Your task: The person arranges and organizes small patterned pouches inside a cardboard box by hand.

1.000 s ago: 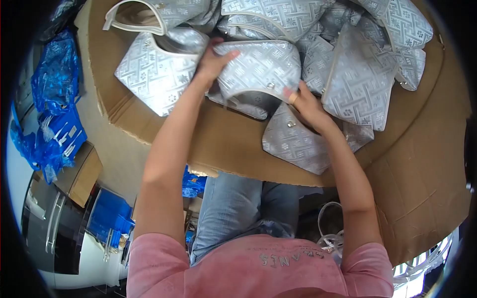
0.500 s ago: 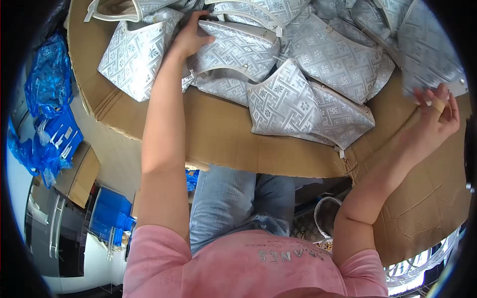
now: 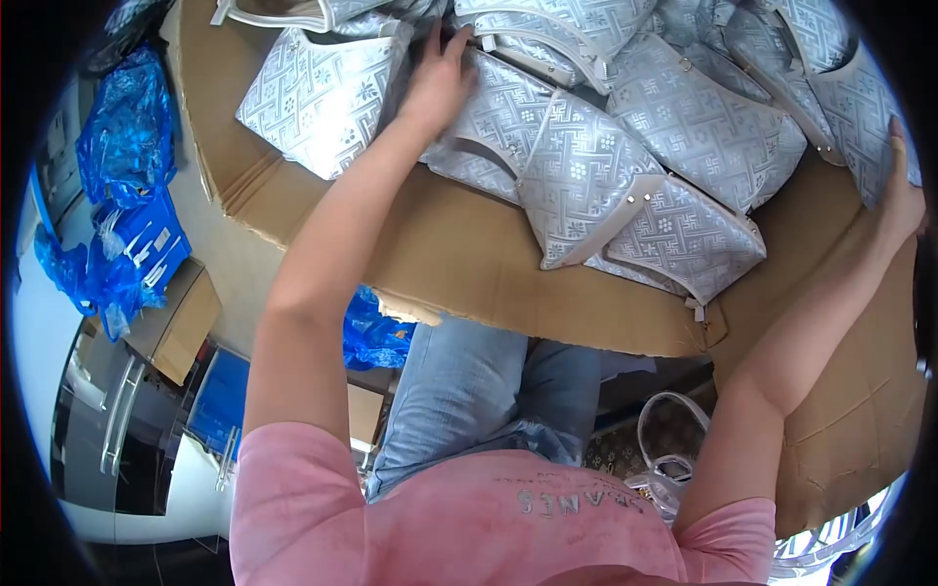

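Note:
My left hand (image 3: 438,90) rests on a silver-grey patterned handbag (image 3: 503,98) at the top middle, fingers spread near its upper edge. Just left of it stands another patterned handbag (image 3: 322,103), lit brightly. At the far right my right hand (image 3: 904,190) lies against the side of a handbag (image 3: 860,107), a finger stretched up along it; its other fingers are partly hidden at the dark image edge. Between the hands, a front handbag (image 3: 591,161) leans over the others, its pale strap (image 3: 620,220) hanging across a lower handbag (image 3: 684,234).
The bags lie in a large cardboard box (image 3: 459,264) whose near edge is at my lap. Blue plastic bags (image 3: 127,127) and a small cardboard box (image 3: 181,327) are on the left. A clear-handled bag (image 3: 674,439) sits below the box, right of my legs.
The view has shifted, moving the bags rightward in it. My right hand has gone from below the right-hand bag to its side. A strap now lies across the front bags.

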Demonstrator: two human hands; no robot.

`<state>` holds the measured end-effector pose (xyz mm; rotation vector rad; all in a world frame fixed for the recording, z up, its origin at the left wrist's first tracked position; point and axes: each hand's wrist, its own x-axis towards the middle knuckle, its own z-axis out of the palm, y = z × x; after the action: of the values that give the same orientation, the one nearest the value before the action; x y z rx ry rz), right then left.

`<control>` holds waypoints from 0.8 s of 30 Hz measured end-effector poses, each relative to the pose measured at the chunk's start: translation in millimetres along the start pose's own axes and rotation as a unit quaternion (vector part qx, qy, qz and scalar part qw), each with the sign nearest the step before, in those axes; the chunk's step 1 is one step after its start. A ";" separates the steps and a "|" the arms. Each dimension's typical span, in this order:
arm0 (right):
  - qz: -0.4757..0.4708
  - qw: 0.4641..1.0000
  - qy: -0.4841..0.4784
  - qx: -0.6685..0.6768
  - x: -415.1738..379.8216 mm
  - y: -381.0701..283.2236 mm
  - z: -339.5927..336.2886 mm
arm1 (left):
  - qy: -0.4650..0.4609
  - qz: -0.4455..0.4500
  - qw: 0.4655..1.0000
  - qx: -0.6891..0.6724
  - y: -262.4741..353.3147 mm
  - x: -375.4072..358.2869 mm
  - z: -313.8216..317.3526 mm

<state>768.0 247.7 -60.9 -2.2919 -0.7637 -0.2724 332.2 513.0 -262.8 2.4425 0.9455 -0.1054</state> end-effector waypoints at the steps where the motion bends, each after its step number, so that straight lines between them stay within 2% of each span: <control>1: -0.002 1.000 -0.002 0.000 -0.6 3.4 -1.9 | 0.000 -0.002 1.000 -0.002 8.8 -0.2 -14.5; 3: -0.012 0.997 0.069 0.041 -4.9 5.9 -5.4 | -0.067 0.066 0.992 -0.086 29.6 -7.6 -42.1; 4: -0.018 0.992 0.106 0.064 -5.1 5.1 -6.4 | -0.168 -0.038 0.959 -0.225 47.6 -19.5 -41.0; 5: -0.024 0.989 0.133 0.051 -12.6 -20.4 -7.2 | -0.264 -0.139 0.887 -0.354 67.8 -33.6 -31.8; 7: -0.030 0.986 0.161 0.042 -33.8 -76.5 -10.8 | -0.252 -0.161 0.875 -0.382 84.9 -68.1 12.5; 8: -0.003 0.983 0.160 0.084 -41.7 -94.0 -13.8 | -0.248 -0.162 0.875 -0.382 97.5 -73.3 9.6; 10: 0.018 0.979 0.159 0.123 -47.8 -108.8 -12.5 | -0.141 -0.197 0.825 -0.510 121.5 -85.7 4.1; 11: 0.042 0.977 0.151 0.144 -50.8 -111.7 -13.2 | -0.143 -0.198 0.822 -0.515 133.2 -88.1 -15.7; 13: 0.097 0.969 0.135 0.182 -58.4 -116.6 -17.0 | -0.217 -0.083 0.894 -0.384 152.5 -86.4 -72.5; 14: 0.125 0.962 0.129 0.205 -61.4 -119.7 -17.4 | -0.218 -0.083 0.893 -0.385 155.5 -94.3 -80.7; 16: 0.175 0.942 0.123 0.259 -62.3 -127.8 -13.5 | -0.202 0.098 0.955 -0.194 157.6 -102.5 -96.8; 17: 0.201 0.929 0.119 0.286 -63.0 -132.3 -12.2 | -0.190 0.185 0.960 -0.091 155.7 -104.0 -102.9; 18: 0.225 0.915 0.114 0.314 -63.4 -135.3 -10.6 | -0.186 0.184 0.961 -0.087 146.6 -102.8 -96.9; 21: 0.298 0.866 0.096 0.390 -66.9 -142.7 -7.7 | -0.260 0.206 0.941 -0.059 93.2 -97.6 -39.7; 22: 0.296 0.865 0.097 0.393 -69.2 -143.7 -6.3 | -0.258 0.206 0.942 -0.057 80.1 -95.5 -29.6; 24: 0.224 0.845 -0.033 0.484 -72.1 -143.4 1.9 | -0.205 0.207 0.951 -0.104 57.3 -87.6 -14.4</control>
<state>624.8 300.5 -11.1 -1.4249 -0.2495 0.3532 301.7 431.0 -203.4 2.2431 0.2418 -0.3305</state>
